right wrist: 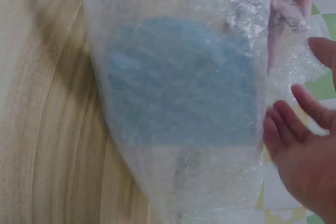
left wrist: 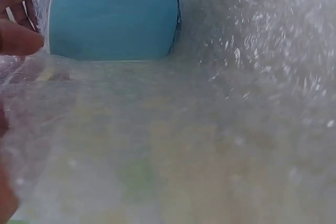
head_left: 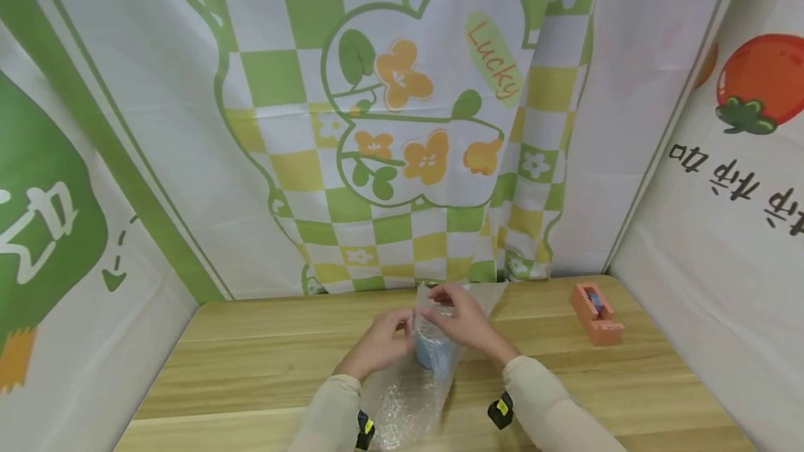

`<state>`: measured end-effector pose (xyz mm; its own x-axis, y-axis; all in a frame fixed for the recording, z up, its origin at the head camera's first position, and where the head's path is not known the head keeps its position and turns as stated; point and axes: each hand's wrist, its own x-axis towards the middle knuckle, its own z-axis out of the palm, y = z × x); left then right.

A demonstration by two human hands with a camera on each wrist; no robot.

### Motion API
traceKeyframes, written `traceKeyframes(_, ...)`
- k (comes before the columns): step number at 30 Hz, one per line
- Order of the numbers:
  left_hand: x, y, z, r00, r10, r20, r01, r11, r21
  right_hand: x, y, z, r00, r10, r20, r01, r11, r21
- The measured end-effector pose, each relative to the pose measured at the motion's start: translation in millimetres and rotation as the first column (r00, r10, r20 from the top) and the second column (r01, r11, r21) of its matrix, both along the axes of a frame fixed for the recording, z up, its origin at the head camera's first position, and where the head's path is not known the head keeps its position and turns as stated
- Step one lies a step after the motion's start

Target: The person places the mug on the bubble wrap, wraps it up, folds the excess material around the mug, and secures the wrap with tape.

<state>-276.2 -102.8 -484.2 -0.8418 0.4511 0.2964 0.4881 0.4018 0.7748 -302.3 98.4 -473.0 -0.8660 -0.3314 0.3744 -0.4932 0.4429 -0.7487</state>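
Note:
A light blue mug lies on its side in a sheet of bubble wrap, and the wrap covers it in the right wrist view. Part of its handle shows at the top edge of the left wrist view. My left hand, at the far left end of the mug, pinches the edge of the wrap. Across from it, my right hand is at the far end of the bundle. In the right wrist view its fingers are spread and touch the wrap's edge, with the thumb apart from them.
An orange tape dispenser stands at the back right of the wooden table. A checked cloth hangs behind the table's back edge, and printed cloth walls close in both sides.

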Motion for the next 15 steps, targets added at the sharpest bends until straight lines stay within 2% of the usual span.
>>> traceKeyframes(3, 2.7, 1.9, 4.1, 0.999, -0.010, -0.042, 0.005, 0.991, -0.130, -0.9, 1, 6.0, 0.991, -0.109, 0.078, 0.109, 0.994, 0.003)
traceKeyframes(6, 5.1, 3.6, 6.8, 0.995, -0.036, -0.093, 0.015, 0.976, -0.217, -0.2, 3, 11.3, 0.979, -0.176, 0.103, 0.174, 0.984, 0.033)
traceKeyframes(8, 6.3, 4.8, 8.0, 0.990, -0.045, -0.134, 0.010, 0.968, -0.251, 1.5, 5, 14.4, 0.978, -0.182, 0.099, 0.178, 0.983, 0.056)
traceKeyframes(11, 8.4, 5.9, 9.1, 0.986, -0.037, -0.161, -0.009, 0.961, -0.278, 5.6, 11, 17.9, 0.978, -0.182, 0.105, 0.175, 0.982, 0.071)
traceKeyframes(15, 9.8, 6.8, 8.7, 0.987, -0.004, -0.164, -0.051, 0.942, -0.332, 12.0, 22, 18.5, 0.976, -0.173, 0.134, 0.157, 0.980, 0.120)
